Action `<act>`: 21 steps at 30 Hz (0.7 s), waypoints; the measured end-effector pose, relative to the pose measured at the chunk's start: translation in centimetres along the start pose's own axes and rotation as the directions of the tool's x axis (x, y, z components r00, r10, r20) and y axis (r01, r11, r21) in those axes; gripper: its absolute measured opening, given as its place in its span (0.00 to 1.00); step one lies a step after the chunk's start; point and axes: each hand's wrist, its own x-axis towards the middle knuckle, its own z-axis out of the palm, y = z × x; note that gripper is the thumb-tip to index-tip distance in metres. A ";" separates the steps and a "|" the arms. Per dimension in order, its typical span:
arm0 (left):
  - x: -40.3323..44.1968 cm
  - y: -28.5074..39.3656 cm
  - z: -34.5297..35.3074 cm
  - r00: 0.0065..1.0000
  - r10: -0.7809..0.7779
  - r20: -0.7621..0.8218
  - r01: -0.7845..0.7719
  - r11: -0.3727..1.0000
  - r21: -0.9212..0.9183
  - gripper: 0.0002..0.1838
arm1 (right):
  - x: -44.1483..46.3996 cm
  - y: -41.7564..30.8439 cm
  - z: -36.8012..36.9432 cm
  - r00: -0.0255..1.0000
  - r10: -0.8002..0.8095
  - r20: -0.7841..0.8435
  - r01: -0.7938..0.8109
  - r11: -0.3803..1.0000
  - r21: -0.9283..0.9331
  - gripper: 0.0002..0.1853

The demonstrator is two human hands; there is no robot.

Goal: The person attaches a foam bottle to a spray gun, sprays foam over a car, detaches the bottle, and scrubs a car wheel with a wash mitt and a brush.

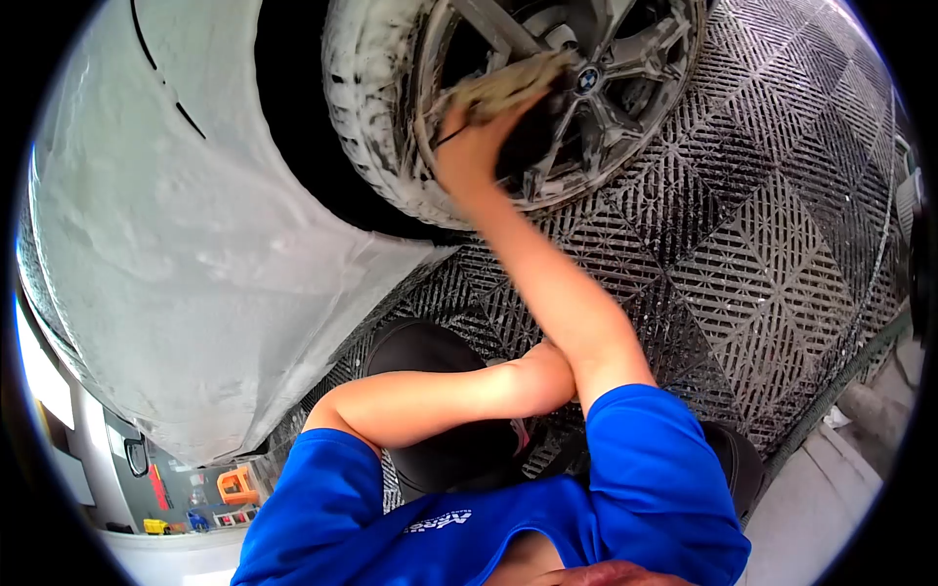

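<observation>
My right hand (pixel 469 146) grips a dirty yellowish sponge-like pad (pixel 513 86), blurred by motion, against the spokes of a car wheel (pixel 604 73). Whether the pad is a sponge or a folded cloth I cannot make out. White foam coats the tire (pixel 376 146), and the rim looks wet and grimy. A round badge (pixel 587 79) sits at the hub, just right of the pad. My left hand (pixel 547 379) is tucked at my right elbow; its fingers are hidden behind that arm.
The foam-streaked light car body (pixel 195 254) curves along the left. Dark slatted floor tiles (pixel 772 254), spotted with suds, lie under the wheel. My bent knee (pixel 420 347) is close to the bumper. An orange object (pixel 236 485) and other small items stand at the lower left.
</observation>
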 end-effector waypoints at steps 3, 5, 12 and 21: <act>-0.3 0.6 2.4 0.950 0.108 -0.293 -0.113 0.994 0.001 0.12 | -7.0 -2.3 0.5 0.944 -0.032 0.328 0.141 0.939 -0.314 0.27; 1.6 1.1 3.4 0.975 0.138 -0.175 -0.141 0.990 -0.005 0.12 | -7.2 -1.7 0.0 0.934 0.047 0.355 0.070 0.949 -0.309 0.30; -1.1 1.3 -0.1 0.999 0.034 -0.013 -0.034 0.999 -0.041 0.13 | 0.7 -3.1 -1.5 0.980 0.195 0.041 -0.182 0.959 -0.215 0.38; -1.5 0.9 -1.1 0.998 -0.048 -0.029 0.048 0.999 -0.004 0.12 | 7.9 -0.3 -3.9 0.637 0.769 -0.058 -0.635 0.566 0.525 0.37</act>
